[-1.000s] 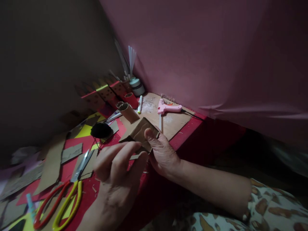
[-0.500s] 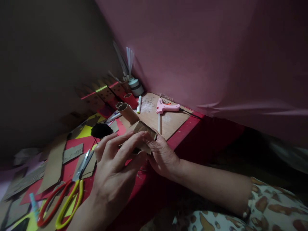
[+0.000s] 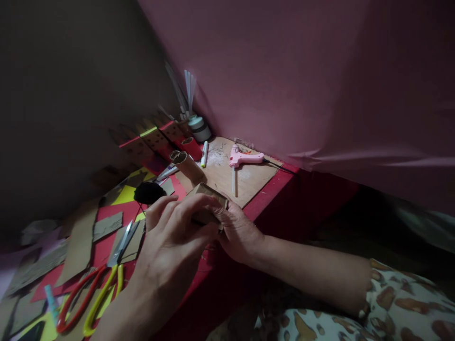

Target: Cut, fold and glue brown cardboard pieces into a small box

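Note:
A small tan cardboard box [image 3: 205, 216] is held between my two hands over the table's front edge. My right hand [image 3: 241, 234] grips its right side, with the thumb along the near top edge. From the left, my left hand [image 3: 168, 253] bends over the box, fingers curled and thumb against its near side; its fingers cover much of the box. Just behind the box stand brown cardboard tubes [image 3: 189, 169]. To the left of my left hand lie scissors [image 3: 115, 258] with one red and one yellow handle.
A pink glue gun [image 3: 245, 157] rests on a wooden board [image 3: 254, 182], its cord running right. A marker [image 3: 204, 154], a jar [image 3: 199, 129] and a red tube [image 3: 192, 148] stand or lie behind. Black yarn [image 3: 149, 192] and cardboard pieces [image 3: 80, 241] cover the left side.
My left fingers have shifted slightly and curl more closely over the box. The box has tilted and moved a little lower. The other things stay in place.

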`<state>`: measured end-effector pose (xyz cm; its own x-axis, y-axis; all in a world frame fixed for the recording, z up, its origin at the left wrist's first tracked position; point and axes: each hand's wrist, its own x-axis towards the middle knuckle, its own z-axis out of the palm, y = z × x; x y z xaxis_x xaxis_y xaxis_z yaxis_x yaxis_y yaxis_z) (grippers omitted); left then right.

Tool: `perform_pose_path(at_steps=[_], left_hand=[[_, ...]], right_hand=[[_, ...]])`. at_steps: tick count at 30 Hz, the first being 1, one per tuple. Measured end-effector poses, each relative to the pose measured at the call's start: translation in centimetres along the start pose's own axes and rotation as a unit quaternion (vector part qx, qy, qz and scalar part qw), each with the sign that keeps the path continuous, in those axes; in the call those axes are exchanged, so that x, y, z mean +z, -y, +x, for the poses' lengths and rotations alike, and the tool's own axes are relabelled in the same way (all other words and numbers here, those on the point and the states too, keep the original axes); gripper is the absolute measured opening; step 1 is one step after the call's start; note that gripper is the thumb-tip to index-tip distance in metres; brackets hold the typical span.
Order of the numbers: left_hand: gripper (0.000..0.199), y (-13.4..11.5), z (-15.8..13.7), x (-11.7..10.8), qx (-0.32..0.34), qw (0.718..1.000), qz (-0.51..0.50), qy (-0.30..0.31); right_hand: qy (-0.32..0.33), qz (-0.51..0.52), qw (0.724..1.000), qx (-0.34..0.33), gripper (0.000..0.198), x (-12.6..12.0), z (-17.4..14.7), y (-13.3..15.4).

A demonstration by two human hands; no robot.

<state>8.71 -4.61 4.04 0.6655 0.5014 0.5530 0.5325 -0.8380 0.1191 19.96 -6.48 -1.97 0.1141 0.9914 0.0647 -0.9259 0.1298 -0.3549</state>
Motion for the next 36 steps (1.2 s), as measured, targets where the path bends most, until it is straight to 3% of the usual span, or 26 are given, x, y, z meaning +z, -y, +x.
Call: perform_pose_path(at_steps=[5,7,11,18,23,36], left_hand=[[0.019,-0.5,0.5,-1.0,0.148,0.987,0.033,0.052],[0.013,-0.9,0.7,-1.3,0.175,0.982,0.037,0.055],[0.012,-1.7,0.7,-1.5,0.144,0.986,0.046,0.064],[0.011,-2.0,0.1,-1.2,0.162,0.984,0.058,0.039],[0.012,-1.9,0.1,-1.5,0.153,0.986,0.019,0.062],[0.009,-2.5,0.2,-2.4,0.143,0.985,0.015,0.094]], right_hand=[[0.012,0.008,1.000,0.005,0.040,0.1,-0.4,0.0],[0.016,0.014,1.000,0.006,0.042,0.2,-0.5,0.0],[0.016,0.015,1.000,0.012,0.041,0.1,-0.7,-0.2],[-0.007,0.043,0.999,0.013,0.046,0.0,-0.6,-0.1],[0.019,0.034,0.999,0.023,0.043,0.0,-0.8,-0.2],[0.010,0.028,0.999,0.032,0.038,0.5,-1.5,-0.1]])
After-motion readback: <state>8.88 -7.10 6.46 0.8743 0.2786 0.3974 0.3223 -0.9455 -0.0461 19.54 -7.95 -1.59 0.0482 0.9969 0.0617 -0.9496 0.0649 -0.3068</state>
